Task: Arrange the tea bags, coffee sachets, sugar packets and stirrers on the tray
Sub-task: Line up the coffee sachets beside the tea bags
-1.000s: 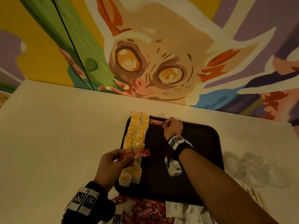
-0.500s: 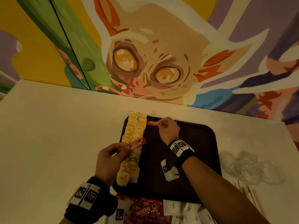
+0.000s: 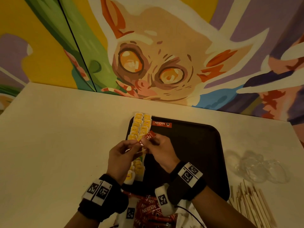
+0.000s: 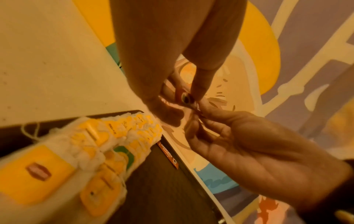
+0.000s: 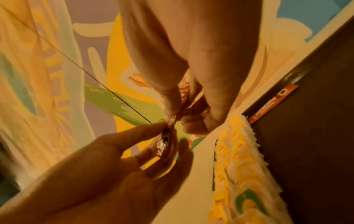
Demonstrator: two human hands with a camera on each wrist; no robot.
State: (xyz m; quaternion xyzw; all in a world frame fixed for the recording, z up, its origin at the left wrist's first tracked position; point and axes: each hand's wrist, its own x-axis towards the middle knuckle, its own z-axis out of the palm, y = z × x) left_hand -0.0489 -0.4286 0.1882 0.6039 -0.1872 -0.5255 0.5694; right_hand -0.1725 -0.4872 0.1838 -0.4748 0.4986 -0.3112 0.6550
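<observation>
Roughly early on: tea bags point(image 3: 139, 129) fill the tray's point(image 3: 197, 162) left edge, one placed sachet point(image 3: 161, 124) at top. Our left hand point(image 3: 120, 159) and right hand point(image 3: 162, 151) both pinch a second sachet point(image 3: 147, 138) at frame centre. Sachet pile point(image 3: 151, 211), sugar packets point(image 3: 185, 214), stirrers point(image 3: 251, 203) remain lower frame.

Tea bags point(image 3: 137, 142) mid-row hidden behind hands, loose coffee sachets point(image 3: 148, 211) cut off by bottom edge, stirrers point(image 3: 251, 206) partly cropped

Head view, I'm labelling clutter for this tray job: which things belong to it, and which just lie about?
Job:
tray
tea bags
placed coffee sachet
held coffee sachet, pinched by left hand and right hand
loose sachets
stirrers

Lying about:
clear plastic wrap
wall mural
</observation>
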